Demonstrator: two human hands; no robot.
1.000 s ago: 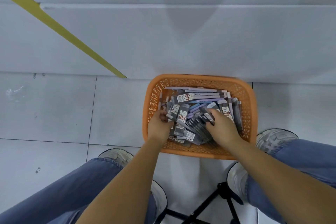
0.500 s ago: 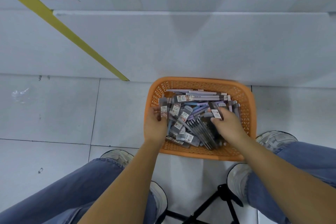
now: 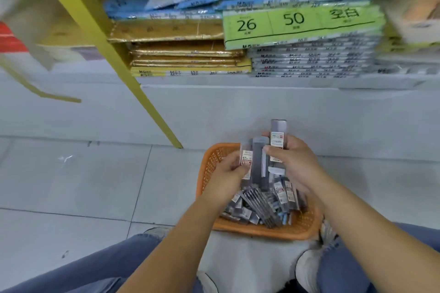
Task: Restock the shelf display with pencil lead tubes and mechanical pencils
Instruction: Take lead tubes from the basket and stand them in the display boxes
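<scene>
An orange plastic basket sits on the tiled floor between my feet, holding several grey pencil lead tubes with red and white labels and some pencils. Both hands are raised just above it. My left hand grips a few upright lead tubes. My right hand grips another lead tube that sticks up above the rest, its thumb pressing on the bunch.
A yellow shelf post slants down to the floor left of the basket. On the low shelf lie stacked gold packs, blue packs, grey packs and a green label. A black tripod stands between my shoes.
Both hands have lifted out of the basket, each holding lead tubes, and come together above it. The view has tilted up, bringing the stocked shelf into sight.
</scene>
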